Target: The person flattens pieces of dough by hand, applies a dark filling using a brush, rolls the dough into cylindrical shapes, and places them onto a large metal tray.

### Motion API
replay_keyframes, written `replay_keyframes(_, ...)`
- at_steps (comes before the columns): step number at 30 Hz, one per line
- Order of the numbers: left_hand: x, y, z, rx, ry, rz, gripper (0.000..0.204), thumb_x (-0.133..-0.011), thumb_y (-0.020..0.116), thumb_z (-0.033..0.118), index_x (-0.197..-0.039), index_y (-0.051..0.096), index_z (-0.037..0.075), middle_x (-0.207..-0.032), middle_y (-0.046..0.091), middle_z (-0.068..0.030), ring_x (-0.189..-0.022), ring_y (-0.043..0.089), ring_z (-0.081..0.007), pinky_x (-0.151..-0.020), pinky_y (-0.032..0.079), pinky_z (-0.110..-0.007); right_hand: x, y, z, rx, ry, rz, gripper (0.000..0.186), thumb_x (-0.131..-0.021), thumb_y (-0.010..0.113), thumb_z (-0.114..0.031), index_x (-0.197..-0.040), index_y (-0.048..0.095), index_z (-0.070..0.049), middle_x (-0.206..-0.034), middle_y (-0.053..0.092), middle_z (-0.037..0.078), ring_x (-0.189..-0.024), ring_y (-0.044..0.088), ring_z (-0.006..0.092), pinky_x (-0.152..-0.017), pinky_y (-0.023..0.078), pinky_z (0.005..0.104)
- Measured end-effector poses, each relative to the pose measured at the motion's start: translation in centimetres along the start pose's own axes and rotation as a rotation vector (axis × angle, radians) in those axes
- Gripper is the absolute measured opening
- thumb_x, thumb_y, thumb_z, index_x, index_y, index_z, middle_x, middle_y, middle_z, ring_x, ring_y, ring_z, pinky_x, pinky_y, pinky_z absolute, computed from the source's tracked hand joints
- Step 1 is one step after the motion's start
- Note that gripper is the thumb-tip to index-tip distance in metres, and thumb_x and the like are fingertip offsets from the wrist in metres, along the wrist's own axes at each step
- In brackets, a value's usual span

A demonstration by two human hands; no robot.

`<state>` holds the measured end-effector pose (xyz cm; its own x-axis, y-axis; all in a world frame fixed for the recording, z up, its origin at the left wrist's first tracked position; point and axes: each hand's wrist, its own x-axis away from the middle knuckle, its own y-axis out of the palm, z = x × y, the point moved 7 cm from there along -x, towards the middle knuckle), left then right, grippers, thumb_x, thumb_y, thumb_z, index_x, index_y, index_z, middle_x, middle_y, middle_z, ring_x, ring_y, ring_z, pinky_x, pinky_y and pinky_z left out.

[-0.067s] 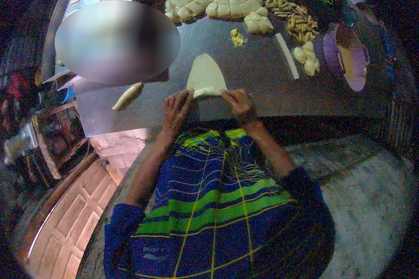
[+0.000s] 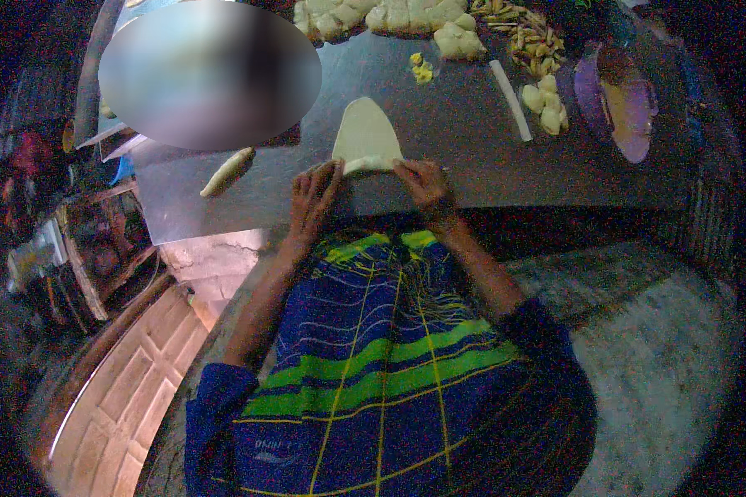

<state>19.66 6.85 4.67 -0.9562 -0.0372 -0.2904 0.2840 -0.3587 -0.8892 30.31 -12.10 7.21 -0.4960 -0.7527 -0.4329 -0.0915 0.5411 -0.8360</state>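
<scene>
Left hand (image 2: 312, 192) and right hand (image 2: 428, 187) pinch a pale, tapered dough sheet (image 2: 367, 128) by its near corners; likely keeping it even.

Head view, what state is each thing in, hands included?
Dough sheet: flat, near edge rolled
Left hand: fingertips at that edge's left end
Right hand: fingertips at its right end
Spindle-shaped dough: lying untouched
Dough lumps: bunched together
Round pieces: clustered
Slender pieces: heaped
Yellow lump: untouched
White stick: lying flat
Purple container: open, holding something yellowish
</scene>
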Motion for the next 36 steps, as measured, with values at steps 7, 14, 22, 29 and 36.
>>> replay_keyframes(7,0.5,0.7,0.6,-0.182,-0.072,-0.051,0.069,-0.096,0.059,0.041,-0.150,0.039,0.004,-0.155,0.038,-0.0150,-0.142,0.035,-0.0332,-0.117,0.028,-0.047,1.5,1.1,-0.1,0.194,0.085,-0.081,0.046,-0.083,0.065,-0.002,-0.129,0.065,-0.007,-0.118,0.063,0.012,-0.105,0.060,0.0294,-0.095,0.049,0.0428)
replay_keyframes(14,2.8,1.8,2.3,0.017,-0.187,-0.120,0.089,-0.095,0.054,0.054,-0.152,0.028,-0.008,-0.158,0.023,-0.0319,-0.150,0.018,-0.0447,-0.123,0.015,-0.054,2.8,1.6,-3.0,0.125,0.189,-0.125,0.065,-0.092,0.065,-0.026,-0.147,0.042,0.001,-0.152,0.040,0.023,-0.140,0.039,0.0421,-0.116,0.032,0.0534)
replay_keyframes(22,0.8,2.8,4.5,-0.113,-0.099,-0.153,0.099,-0.093,0.043,0.067,-0.148,0.030,-0.013,-0.156,0.024,-0.0357,-0.149,0.021,-0.0468,-0.122,0.015,-0.056,1.6,4.5,-3.7,0.219,0.179,-0.237,0.088,-0.093,0.057,-0.051,-0.153,0.027,0.006,-0.158,0.028,0.030,-0.147,0.028,0.0449,-0.120,0.024,0.0570)
replay_keyframes(29,0.3,2.7,4.2,0.016,-0.224,-0.174,0.104,-0.091,0.036,0.074,-0.149,0.029,-0.013,-0.157,0.023,-0.0358,-0.149,0.020,-0.0479,-0.122,0.015,-0.057,1.1,4.4,-1.9,-0.010,0.381,-0.404,0.087,-0.094,0.058,-0.048,-0.153,0.026,0.006,-0.159,0.025,0.029,-0.148,0.025,0.0441,-0.121,0.022,0.0566)
replay_keyframes(36,-2.9,3.5,2.6,-0.165,-0.157,-0.101,0.103,-0.092,0.038,0.072,-0.151,0.025,-0.011,-0.159,0.021,-0.0339,-0.150,0.017,-0.0474,-0.122,0.012,-0.057,-3.3,5.3,-0.2,0.213,0.203,-0.305,0.092,-0.093,0.059,-0.048,-0.156,0.018,0.005,-0.162,0.015,0.030,-0.151,0.016,0.0451,-0.122,0.018,0.0573)
